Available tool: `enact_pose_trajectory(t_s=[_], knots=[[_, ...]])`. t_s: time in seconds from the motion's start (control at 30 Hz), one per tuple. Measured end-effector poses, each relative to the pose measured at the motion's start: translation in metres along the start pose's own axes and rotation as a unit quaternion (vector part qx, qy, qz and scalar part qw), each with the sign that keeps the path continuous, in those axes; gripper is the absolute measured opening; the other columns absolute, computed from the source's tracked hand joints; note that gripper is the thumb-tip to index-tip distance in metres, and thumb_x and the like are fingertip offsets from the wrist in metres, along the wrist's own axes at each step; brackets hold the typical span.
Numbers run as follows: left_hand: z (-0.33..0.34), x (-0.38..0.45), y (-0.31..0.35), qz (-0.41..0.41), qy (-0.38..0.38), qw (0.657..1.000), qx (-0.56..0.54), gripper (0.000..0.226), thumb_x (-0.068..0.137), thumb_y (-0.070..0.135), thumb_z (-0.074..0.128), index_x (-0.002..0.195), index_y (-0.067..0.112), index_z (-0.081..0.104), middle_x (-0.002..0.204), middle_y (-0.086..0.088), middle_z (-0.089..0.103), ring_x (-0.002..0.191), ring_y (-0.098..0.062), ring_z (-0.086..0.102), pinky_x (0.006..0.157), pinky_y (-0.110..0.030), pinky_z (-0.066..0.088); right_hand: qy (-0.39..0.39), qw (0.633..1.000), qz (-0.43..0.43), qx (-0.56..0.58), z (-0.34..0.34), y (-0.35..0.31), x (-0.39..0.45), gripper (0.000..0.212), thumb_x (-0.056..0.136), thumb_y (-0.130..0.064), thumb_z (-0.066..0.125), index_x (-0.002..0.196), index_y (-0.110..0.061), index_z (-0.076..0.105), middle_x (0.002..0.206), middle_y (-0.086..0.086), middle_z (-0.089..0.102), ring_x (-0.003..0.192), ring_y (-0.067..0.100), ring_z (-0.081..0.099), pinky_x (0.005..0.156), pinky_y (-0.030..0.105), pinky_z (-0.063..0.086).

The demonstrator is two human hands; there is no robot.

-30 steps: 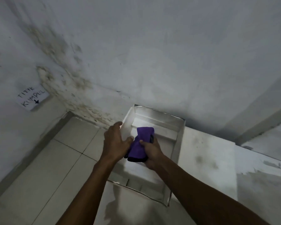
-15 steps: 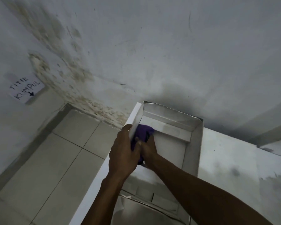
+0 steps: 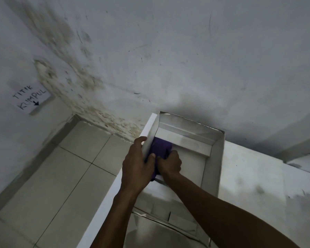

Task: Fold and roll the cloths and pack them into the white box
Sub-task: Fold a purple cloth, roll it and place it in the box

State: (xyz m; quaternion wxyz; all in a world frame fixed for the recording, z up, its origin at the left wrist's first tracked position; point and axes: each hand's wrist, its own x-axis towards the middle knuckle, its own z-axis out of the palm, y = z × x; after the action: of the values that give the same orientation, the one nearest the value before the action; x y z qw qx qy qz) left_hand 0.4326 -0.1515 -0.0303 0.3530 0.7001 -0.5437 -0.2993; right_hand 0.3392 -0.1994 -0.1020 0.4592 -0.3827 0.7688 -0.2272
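Our right hand (image 3: 169,162) has pushed the rolled purple cloth (image 3: 160,149) against the white box's (image 3: 213,158) left wall, apparently still gripping; left hand (image 3: 136,163) clasps that wall.

White box (image 3: 212,159) open-topped, bare floor free along its right half, purple cloth (image 3: 161,149) and both hands crowding the left wall, wall (image 3: 168,59) just behind the far rim, tabletop (image 3: 254,176) open at right.

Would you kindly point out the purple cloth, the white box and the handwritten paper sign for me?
purple cloth (image 3: 161,147): head view, on its exposed far end.
white box (image 3: 213,169): head view, on its right wall.
paper sign (image 3: 30,98): head view, on the sheet's lettered middle.
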Motion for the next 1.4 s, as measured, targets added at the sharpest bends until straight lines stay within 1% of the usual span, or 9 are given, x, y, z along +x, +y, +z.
enact_pose_trajectory(t_s=[0.1,0.23,0.4,0.6,0.8,0.93,1.03,1.27,1.4], knots=[[-0.002,-0.001,0.002,0.008,0.001,1.0,-0.012,0.048,0.09,0.018,0.061,0.134,0.019,0.042,0.12,-0.005,0.059,0.104,-0.019,0.059,0.084,-0.03,0.054,-0.002,0.999,-0.004,0.038,0.007,-0.002,0.0,0.034,0.09,-0.01,0.058,0.123,-0.007,0.053,0.122,0.015,0.062,0.109,0.032,0.06,0.095,0.042,0.051],[-0.004,0.0,0.002,0.014,-0.001,1.0,-0.011,0.048,0.091,0.016,0.059,0.135,0.019,0.042,0.122,-0.005,0.059,0.104,-0.019,0.058,0.085,-0.029,0.052,-0.014,0.999,-0.03,-0.041,0.007,-0.002,0.0,0.022,0.094,-0.018,0.051,0.113,-0.009,0.057,0.12,0.016,0.056,0.102,0.031,0.058,0.086,0.037,0.051],[-0.004,-0.001,0.003,0.008,-0.003,1.0,-0.013,0.049,0.091,0.017,0.06,0.136,0.02,0.041,0.124,-0.005,0.058,0.107,-0.019,0.058,0.087,-0.03,0.053,0.044,0.995,-0.019,-0.09,0.001,0.001,-0.005,0.052,0.081,-0.031,0.069,0.122,-0.012,0.043,0.126,0.014,0.046,0.116,0.034,0.049,0.086,0.042,0.048],[-0.005,-0.001,0.003,0.002,-0.001,1.0,-0.01,0.048,0.091,0.017,0.059,0.135,0.02,0.041,0.124,-0.006,0.058,0.107,-0.021,0.059,0.09,-0.04,0.055,0.039,0.996,-0.062,-0.053,-0.001,0.001,-0.008,0.032,0.083,-0.027,0.068,0.11,-0.012,0.057,0.107,0.007,0.066,0.095,0.026,0.064,0.084,0.042,0.056],[-0.003,-0.001,0.001,0.001,0.004,1.0,-0.012,0.047,0.091,0.02,0.06,0.134,0.023,0.042,0.122,-0.003,0.058,0.102,-0.014,0.056,0.088,-0.031,0.054,0.038,0.999,-0.024,0.019,0.003,0.0,0.0,0.01,0.082,-0.02,0.069,0.085,-0.013,0.064,0.083,0.003,0.065,0.081,0.022,0.065,0.069,0.031,0.055],[-0.003,-0.001,-0.001,-0.001,0.002,1.0,-0.017,0.048,0.09,0.021,0.061,0.134,0.024,0.042,0.122,-0.002,0.058,0.102,-0.013,0.056,0.085,-0.031,0.055,0.064,0.994,-0.003,0.086,0.004,0.001,-0.001,0.015,0.083,-0.021,0.067,0.074,-0.024,0.055,0.075,-0.005,0.059,0.071,0.014,0.06,0.053,0.02,0.043],[-0.002,0.0,-0.004,0.0,-0.001,1.0,-0.02,0.049,0.089,0.02,0.063,0.134,0.024,0.042,0.121,-0.001,0.058,0.101,-0.013,0.056,0.082,-0.026,0.052,0.058,0.992,0.041,0.102,0.004,0.003,0.001,0.016,0.085,-0.024,0.064,0.071,-0.024,0.057,0.078,0.001,0.063,0.068,0.016,0.06,0.056,0.023,0.048],[-0.002,-0.001,-0.004,-0.001,0.0,1.0,-0.021,0.051,0.089,0.02,0.063,0.134,0.024,0.042,0.121,-0.002,0.059,0.101,-0.014,0.057,0.084,-0.028,0.053,0.002,0.987,0.083,0.137,0.005,0.004,0.003,0.013,0.084,-0.023,0.064,0.074,-0.016,0.065,0.075,0.004,0.065,0.073,0.023,0.064,0.073,0.036,0.059],[-0.003,-0.001,-0.004,-0.002,-0.005,1.0,-0.023,0.051,0.089,0.019,0.063,0.134,0.024,0.041,0.121,-0.002,0.058,0.102,-0.016,0.058,0.084,-0.033,0.056,0.008,0.992,0.043,0.114,0.0,0.009,0.001,0.01,0.084,-0.014,0.061,0.091,-0.011,0.067,0.08,0.001,0.063,0.066,0.012,0.058,0.05,0.022,0.05]])
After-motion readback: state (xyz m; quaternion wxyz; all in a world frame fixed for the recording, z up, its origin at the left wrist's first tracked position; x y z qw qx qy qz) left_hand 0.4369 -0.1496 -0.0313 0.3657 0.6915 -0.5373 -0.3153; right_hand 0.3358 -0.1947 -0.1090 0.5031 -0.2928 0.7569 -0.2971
